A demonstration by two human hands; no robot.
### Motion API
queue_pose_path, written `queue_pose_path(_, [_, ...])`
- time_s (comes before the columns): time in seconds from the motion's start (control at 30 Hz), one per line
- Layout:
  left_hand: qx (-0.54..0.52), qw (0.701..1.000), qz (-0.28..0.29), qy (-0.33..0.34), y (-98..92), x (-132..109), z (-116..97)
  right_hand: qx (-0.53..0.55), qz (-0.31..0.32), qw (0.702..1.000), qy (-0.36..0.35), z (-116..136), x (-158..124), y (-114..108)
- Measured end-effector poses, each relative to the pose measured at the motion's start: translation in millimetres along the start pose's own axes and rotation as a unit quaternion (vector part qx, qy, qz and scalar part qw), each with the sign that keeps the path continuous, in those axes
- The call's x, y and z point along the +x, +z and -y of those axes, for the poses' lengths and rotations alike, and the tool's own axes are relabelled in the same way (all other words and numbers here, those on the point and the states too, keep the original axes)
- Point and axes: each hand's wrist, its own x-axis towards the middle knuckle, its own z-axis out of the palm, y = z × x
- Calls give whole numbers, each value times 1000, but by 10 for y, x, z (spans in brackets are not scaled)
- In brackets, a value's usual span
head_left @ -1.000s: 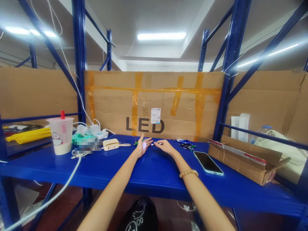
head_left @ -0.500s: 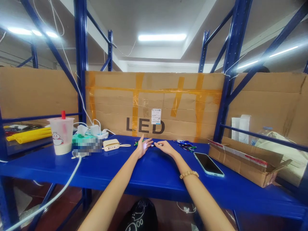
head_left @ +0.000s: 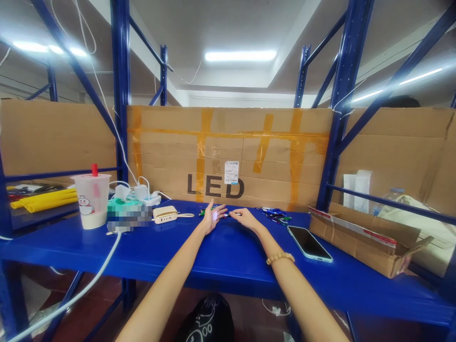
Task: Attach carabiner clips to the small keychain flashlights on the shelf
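My left hand is over the blue table, palm turned toward the right, fingers stretched out. A bright violet-white spot of light falls on its palm. Opposite it, my right hand has its thumb and fingers closed on a slim pen that points left at the lit palm. Most of this pen is hidden by the fingers. Several pens, dark, blue and green, lie in a loose pile right of my right hand. Partly hidden behind my left hand are more pens.
A phone and a long open cardboard box lie to the right. Leftward are a gold power bank, a plastic cup with a red straw, and a white cable. A cardboard panel marked LED stands behind.
Almost nothing differs. Both hands keep their places, the light spot stays on my left palm, and the view has shifted very slightly.
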Motion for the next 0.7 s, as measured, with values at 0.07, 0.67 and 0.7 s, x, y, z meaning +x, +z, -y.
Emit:
queue_pose_path(0.07, [-5,1000,1,0,-12,16,6,6,1,1000,7,-2,2,0])
queue_pose_path(0.67, [12,1000,2,1,6,-27,-9,-1,-8,1000,19,-9,15,3])
queue_pose_path(0.7, [12,1000,3,1,3,-22,-6,-1,-8,1000,19,-14,18,4])
